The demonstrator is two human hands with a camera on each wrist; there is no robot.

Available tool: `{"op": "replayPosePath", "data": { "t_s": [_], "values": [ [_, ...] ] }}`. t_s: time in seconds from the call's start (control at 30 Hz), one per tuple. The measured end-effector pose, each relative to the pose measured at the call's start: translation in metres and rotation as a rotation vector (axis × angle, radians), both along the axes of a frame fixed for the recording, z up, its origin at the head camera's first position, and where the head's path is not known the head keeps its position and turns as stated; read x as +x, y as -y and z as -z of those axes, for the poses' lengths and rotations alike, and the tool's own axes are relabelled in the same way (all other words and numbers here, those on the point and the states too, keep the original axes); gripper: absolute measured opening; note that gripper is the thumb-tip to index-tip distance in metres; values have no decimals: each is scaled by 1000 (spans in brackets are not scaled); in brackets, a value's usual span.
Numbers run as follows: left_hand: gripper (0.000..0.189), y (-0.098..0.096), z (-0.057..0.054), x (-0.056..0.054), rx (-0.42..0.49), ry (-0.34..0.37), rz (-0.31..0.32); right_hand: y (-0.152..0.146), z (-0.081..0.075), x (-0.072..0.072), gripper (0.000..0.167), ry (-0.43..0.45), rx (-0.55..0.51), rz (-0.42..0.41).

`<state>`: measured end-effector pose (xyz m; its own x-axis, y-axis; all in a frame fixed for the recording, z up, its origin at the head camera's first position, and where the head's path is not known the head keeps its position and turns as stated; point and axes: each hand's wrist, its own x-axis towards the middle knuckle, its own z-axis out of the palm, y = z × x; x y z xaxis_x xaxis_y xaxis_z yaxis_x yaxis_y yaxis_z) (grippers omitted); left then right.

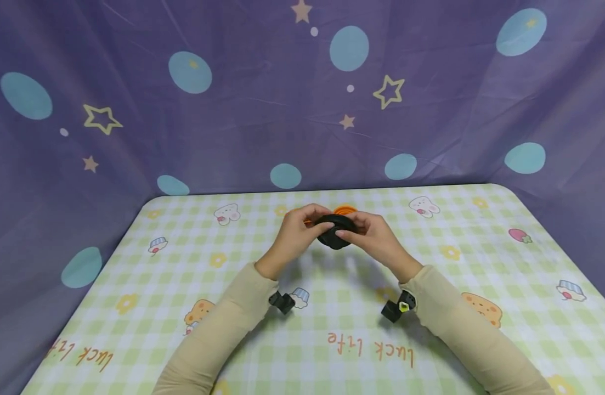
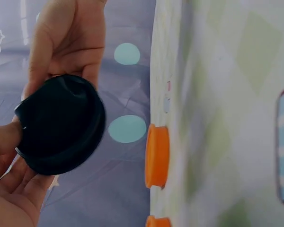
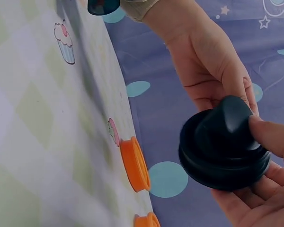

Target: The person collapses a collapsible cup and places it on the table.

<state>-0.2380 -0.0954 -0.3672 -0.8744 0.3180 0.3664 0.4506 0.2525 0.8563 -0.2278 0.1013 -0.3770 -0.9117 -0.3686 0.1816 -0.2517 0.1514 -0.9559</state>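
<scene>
In the head view, my left hand [image 1: 298, 230] and right hand [image 1: 376, 237] meet above the far middle of the table. Between them they hold a black round lid-like piece [image 1: 336, 239], thumbs on the near side and fingers around its rim. The right wrist view shows a raised, spout-like hump on the black piece [image 3: 225, 151] above a thick stepped rim. From the left wrist view its dark face [image 2: 59, 125] looks smooth, with a fold near the top. Behind the hands, an orange ringed round piece [image 1: 345, 210] lies on the tablecloth, a second orange piece [image 1: 309, 223] partly hidden.
A checked green-and-white tablecloth [image 1: 361, 356] with printed cartoons covers the table. A purple curtain [image 1: 263, 137] hangs right behind the far edge. Small black cameras sit at the left wrist [image 1: 282, 302] and right wrist [image 1: 399, 307].
</scene>
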Motion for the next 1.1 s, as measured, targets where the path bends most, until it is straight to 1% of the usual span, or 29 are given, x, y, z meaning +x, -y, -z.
{"op": "replayPosePath", "data": {
  "t_s": [0.07,0.13,0.23,0.33,0.4,0.5,0.6,0.67,0.73,0.83,0.97,1.0,1.1],
  "values": [
    [19,1,-2,0,1,-29,7,0,0,0,29,-5,11,-8],
    [20,1,-3,0,7,-35,26,-1,-1,1,27,-9,18,-15],
    [24,1,-4,-1,16,-9,54,-2,-2,1,26,-17,23,-18],
    [28,1,-5,-1,28,27,50,-2,-3,1,25,-25,18,-6],
    [29,2,-5,-1,37,54,47,-3,-4,0,25,-26,-12,9],
    [30,3,-4,-1,55,89,56,-2,-6,0,26,-25,-95,37],
    [29,3,-4,0,81,100,75,-2,-7,1,28,-18,-185,45],
    [29,1,-4,0,93,92,71,-3,-6,1,29,-13,-222,38],
    [27,0,-5,0,98,79,52,-3,-5,2,29,-11,-240,30],
    [23,-4,-5,0,94,30,2,-2,-3,1,29,-12,-266,24],
    [20,-8,-1,0,94,-29,-46,-1,-3,1,29,-7,-283,16],
    [20,-8,-1,0,96,-37,-48,-1,-3,1,29,-3,-280,15],
    [23,-7,0,0,112,-28,-44,0,-5,2,28,25,-273,21]
  ]
}}
